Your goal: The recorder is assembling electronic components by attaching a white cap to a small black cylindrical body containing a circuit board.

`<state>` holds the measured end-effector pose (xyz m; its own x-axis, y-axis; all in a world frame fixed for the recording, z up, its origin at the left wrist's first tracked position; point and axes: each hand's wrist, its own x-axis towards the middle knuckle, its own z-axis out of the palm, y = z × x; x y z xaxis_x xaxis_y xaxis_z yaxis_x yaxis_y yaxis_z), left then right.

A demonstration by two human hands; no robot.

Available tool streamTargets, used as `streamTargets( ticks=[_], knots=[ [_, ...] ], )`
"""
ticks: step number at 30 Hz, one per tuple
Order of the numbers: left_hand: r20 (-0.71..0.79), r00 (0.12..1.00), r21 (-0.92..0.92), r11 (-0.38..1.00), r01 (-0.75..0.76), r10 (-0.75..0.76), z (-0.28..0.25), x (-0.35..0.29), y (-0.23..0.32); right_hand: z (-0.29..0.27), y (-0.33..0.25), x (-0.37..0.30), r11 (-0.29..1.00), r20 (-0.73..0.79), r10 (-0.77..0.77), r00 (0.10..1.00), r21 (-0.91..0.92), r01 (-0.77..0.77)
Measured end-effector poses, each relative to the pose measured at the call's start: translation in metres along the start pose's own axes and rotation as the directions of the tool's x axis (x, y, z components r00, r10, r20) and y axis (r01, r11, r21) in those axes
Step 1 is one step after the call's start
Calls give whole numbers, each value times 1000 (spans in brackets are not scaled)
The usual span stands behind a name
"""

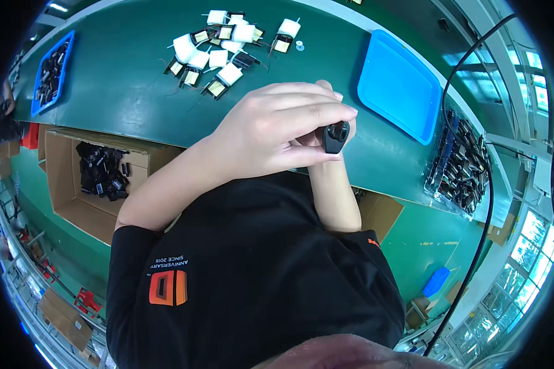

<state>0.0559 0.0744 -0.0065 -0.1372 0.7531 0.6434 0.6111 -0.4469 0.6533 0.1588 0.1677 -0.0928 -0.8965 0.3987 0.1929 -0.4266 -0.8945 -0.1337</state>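
Observation:
My left hand (271,126) is closed round a small black plastic casing (335,138), with the thumb below it and the fingers above. One rounded end of the casing, with a dark opening, faces out between thumb and forefinger. My right hand (351,130) is pressed up close behind it, against the casing's right side, mostly covered by the left hand. Most of the right fingers are hidden. On the bench ahead lies a loose group of white blocks with black-and-yellow wired parts (229,74). A single wired white part (286,35) lies slightly apart, beside a small pale round piece (300,45).
An empty blue tray (400,89) rests on the green bench (135,55) to the right. Beyond it is a pile of black parts (465,166). A blue tray of dark parts (54,72) stands far left. A cardboard box (74,206) holds more black pieces; a black cable (487,215) hangs at right.

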Motion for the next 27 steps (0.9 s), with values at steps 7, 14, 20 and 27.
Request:
streamTargets(
  ticks=[7, 14, 20, 27],
  knots=[
    [-25, 999, 9, 1000, -20, 20, 2, -1, 0, 3, 8, 5, 998, 21, -63, 998, -30, 63],
    [-22, 1000, 22, 1000, -12, 12, 2, -3, 1, -3, 2, 4, 1000, 132, 5, 991, -13, -3],
    [-15, 1000, 28, 1000, 5, -5, 2, -1, -2, 0, 3, 5, 994, 95, -100, 990, -29, 103],
    [26, 999, 28, 999, 33, -34, -4, -2, -9, 4, 3, 4, 996, 123, -59, 991, -59, 66]
  ],
)
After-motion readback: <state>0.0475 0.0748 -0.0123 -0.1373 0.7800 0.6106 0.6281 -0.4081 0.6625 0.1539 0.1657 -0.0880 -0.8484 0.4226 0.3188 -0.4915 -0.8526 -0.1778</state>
